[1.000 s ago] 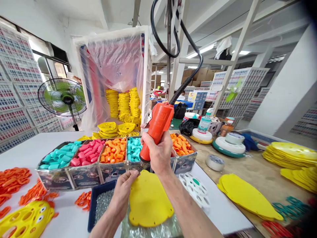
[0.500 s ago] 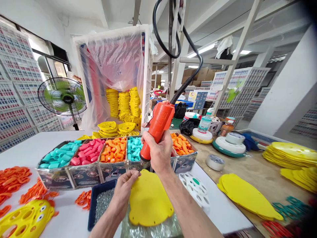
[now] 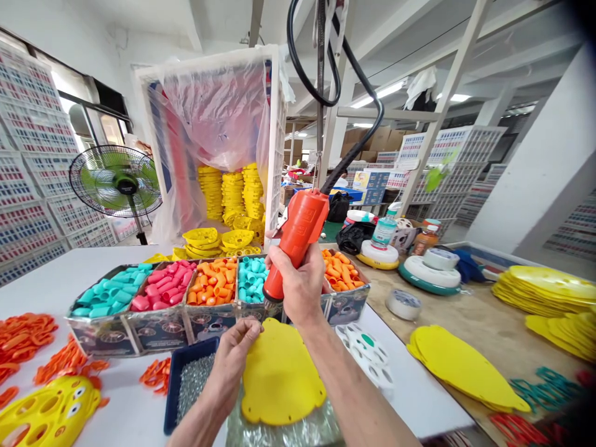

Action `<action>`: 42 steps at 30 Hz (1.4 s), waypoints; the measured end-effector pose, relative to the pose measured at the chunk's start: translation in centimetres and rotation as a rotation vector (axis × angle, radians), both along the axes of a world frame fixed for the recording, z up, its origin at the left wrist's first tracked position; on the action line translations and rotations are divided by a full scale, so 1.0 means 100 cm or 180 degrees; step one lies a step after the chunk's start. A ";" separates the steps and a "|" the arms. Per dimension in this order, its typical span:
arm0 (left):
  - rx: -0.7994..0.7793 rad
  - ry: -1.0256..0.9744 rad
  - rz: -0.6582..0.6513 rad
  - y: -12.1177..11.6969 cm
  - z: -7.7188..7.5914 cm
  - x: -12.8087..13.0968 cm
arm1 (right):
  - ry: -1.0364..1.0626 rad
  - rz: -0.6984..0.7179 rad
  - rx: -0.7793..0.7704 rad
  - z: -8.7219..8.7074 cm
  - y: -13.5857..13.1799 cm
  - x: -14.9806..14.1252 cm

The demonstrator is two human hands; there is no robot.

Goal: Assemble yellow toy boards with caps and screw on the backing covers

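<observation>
My right hand (image 3: pixel 303 288) is wrapped round a red electric screwdriver (image 3: pixel 300 226), which hangs from a black cable and points down and slightly left. Its lower tip is close to the top left edge of a yellow plastic plate (image 3: pixel 282 379) with small holes along its rim. At that same edge my left hand (image 3: pixel 235 347) has thumb and fingers pinched together, and what is between them is too small to make out. The plate rests on a plastic-wrapped block (image 3: pixel 284 434). Beside my left forearm stands a dark blue tray (image 3: pixel 174 379) of small metal screws (image 3: pixel 195 377).
Behind my hands runs a row of bins (image 3: pixel 158 332) with teal, pink and orange pieces. Orange-red parts (image 3: pixel 28 338) and a yellow animal-face shell (image 3: pixel 51 410) lie left. To the right are a white holed disc (image 3: pixel 367 363), yellow plates (image 3: pixel 465 366) and a tape roll (image 3: pixel 403 304).
</observation>
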State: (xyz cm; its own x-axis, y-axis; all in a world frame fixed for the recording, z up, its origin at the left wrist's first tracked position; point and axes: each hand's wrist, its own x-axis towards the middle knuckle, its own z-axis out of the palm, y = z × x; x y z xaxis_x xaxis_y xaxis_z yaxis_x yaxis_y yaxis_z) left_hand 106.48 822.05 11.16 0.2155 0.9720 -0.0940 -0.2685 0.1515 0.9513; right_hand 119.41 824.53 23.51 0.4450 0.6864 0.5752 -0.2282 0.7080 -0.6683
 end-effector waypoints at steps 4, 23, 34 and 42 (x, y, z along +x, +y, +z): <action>0.0080 0.0065 -0.0009 0.001 -0.001 -0.001 | 0.0024 -0.0046 -0.0015 0.002 -0.001 0.000; 0.0834 0.0631 0.0082 0.003 0.002 -0.002 | 0.0058 -0.0003 -0.0079 0.006 -0.001 -0.003; 0.0931 0.0853 0.0258 0.005 0.001 0.000 | -0.0011 0.0141 0.0055 0.003 0.001 0.001; 0.0784 0.0877 0.0369 0.001 0.002 -0.003 | -0.0112 -0.0122 -0.0029 0.001 0.001 0.003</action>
